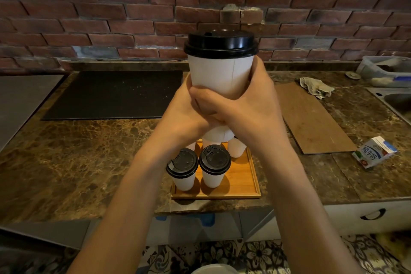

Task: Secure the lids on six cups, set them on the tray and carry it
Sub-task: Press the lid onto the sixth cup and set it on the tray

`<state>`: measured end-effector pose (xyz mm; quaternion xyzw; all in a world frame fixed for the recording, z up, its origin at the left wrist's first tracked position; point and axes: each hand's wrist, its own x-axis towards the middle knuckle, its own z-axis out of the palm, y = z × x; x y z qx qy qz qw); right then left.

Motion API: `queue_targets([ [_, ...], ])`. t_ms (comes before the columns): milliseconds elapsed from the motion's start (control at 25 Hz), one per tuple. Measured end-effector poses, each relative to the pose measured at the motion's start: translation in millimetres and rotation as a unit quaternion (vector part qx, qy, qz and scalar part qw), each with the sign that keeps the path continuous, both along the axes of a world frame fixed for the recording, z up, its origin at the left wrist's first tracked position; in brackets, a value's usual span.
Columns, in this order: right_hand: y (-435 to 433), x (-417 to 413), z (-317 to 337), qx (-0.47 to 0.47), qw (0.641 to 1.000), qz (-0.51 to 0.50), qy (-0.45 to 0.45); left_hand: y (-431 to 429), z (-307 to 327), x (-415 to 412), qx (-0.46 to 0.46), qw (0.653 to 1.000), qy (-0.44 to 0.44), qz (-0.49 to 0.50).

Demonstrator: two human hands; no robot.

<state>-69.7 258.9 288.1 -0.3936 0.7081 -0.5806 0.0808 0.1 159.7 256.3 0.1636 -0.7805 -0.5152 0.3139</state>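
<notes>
Both of my hands wrap around a white paper cup [220,73] with a black lid [220,43], held upright high above the counter. My left hand [184,107] grips its lower left side and my right hand [249,104] overlaps it from the right. Below sits a wooden tray [244,184] near the counter's front edge. Two lidded cups [183,170] [214,167] stand at the tray's front left. Further cups stand behind them, one [236,148] partly visible at the right; the rest are hidden by my hands.
A black mat [111,93] lies at the back left of the marble counter [77,151]. A brown board [311,118] with a rag [315,88] lies to the right, a milk carton [373,151] beyond it. A sink [395,100] is at far right, a brick wall behind.
</notes>
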Motion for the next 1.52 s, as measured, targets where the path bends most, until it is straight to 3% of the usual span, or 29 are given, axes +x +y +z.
queue_targets([
  [360, 6.3, -21.4, 13.3, -0.016, 0.995, 0.094, -0.011, 1.8, 11.6, 12.2, 0.059, 0.996, 0.031, -0.059],
  [720, 10.7, -37.9, 4.2, -0.027, 0.971, 0.224, -0.079, 0.6, 14.3, 18.7, 0.058, 0.991, -0.027, -0.118],
  [1000, 12.7, -31.2, 10.8, 0.002, 0.982, 0.185, -0.04, -2.1, 10.2, 16.9, 0.07, 0.992, -0.009, -0.1],
  [1240, 5.6, -13.2, 10.8, 0.017, 0.997, 0.068, 0.012, 0.1, 5.5, 10.6, 0.059, 0.998, 0.017, -0.018],
  [1520, -4.2, 1.1, -2.1, -0.007, 1.0, -0.008, 0.008, -4.2, 3.1, 4.5, 0.019, 1.0, -0.006, -0.008],
])
